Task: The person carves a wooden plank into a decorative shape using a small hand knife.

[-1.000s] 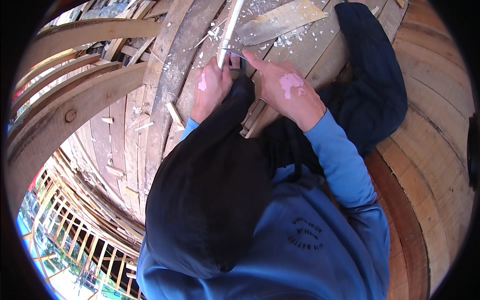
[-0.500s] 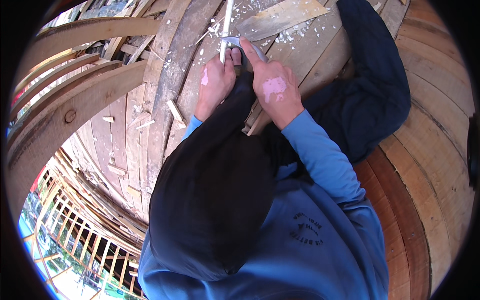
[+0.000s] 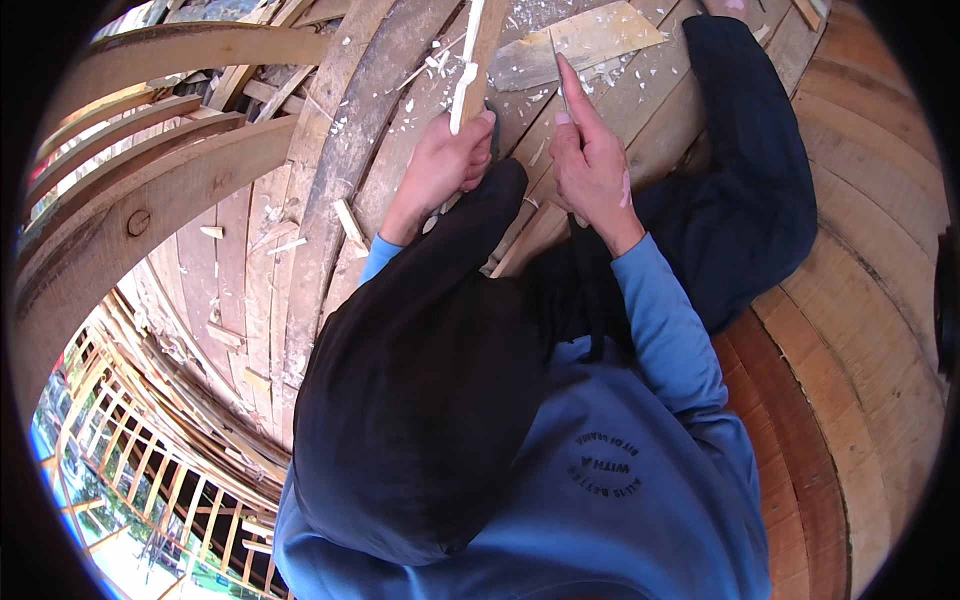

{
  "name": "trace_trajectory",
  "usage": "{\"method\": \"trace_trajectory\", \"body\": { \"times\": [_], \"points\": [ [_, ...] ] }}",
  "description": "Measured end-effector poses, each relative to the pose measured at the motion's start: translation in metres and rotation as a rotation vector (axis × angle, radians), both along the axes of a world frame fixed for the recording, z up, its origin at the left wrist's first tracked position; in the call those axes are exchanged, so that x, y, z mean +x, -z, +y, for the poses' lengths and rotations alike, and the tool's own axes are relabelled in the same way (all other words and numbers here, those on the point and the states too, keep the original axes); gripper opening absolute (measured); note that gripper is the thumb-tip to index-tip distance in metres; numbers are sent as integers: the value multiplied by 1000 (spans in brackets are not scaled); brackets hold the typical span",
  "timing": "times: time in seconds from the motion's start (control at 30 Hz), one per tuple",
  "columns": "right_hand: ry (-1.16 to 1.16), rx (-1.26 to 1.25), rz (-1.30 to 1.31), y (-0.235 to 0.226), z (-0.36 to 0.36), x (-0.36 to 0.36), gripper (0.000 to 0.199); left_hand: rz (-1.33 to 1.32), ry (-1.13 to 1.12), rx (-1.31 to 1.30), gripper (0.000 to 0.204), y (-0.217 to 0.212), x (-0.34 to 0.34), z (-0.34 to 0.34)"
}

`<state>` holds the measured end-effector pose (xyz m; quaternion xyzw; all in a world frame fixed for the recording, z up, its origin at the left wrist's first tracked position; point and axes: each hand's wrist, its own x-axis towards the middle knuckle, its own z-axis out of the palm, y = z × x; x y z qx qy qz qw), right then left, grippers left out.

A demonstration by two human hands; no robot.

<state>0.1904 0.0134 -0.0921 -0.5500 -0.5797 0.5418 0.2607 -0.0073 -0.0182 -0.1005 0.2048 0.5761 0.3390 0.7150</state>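
Note:
My left hand [image 3: 447,168] is closed around the lower end of a wooden stick [image 3: 485,62], which tilts away from me. The stick's left edge is pale and freshly cut, with a small notch and a few curled shavings beside it. To the right, my right hand [image 3: 597,172] grips a knife [image 3: 559,70], its index finger stretched along the blade. The blade is seen nearly edge-on and stands apart from the stick; most of the handle is hidden in the fist. My bent left knee [image 3: 505,185] is just below the left hand.
Beyond the hands a flat offcut board [image 3: 610,35] lies on the plank floor [image 3: 395,165] among scattered white shavings. Curved wooden ribs [image 3: 190,185] rise at the left. Curved planking [image 3: 870,250] forms the right side. Small wood scraps [image 3: 350,222] lie left of my leg.
The knife has left the stick and moved right, its blade now pointing away from me. The stick has turned, showing its broad face, and my right hand has rolled onto its side.

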Motion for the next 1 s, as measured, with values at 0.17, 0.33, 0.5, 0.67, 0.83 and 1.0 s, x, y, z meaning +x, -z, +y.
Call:
{"method": "trace_trajectory", "body": {
  "times": [0.17,0.33,0.5,0.67,0.83,1.0],
  "points": [
    [84,-388,266,-29,12,23,61,-378,70,19,41,-14,-7,3],
    [-92,-349,327,-46,26,45,57,-114,117,38,42,-17,-4,8],
    [-336,-95,-8,-58,36,51,54,702,183,341,38,-4,0,8],
    [-377,91,-133,-64,26,29,57,1013,236,484,31,-9,-1,9],
    [-373,159,-144,-59,21,10,57,1010,212,482,29,-18,0,10],
    [-409,128,-281,-73,21,0,58,998,209,534,27,-11,-4,6]
  ]
}}
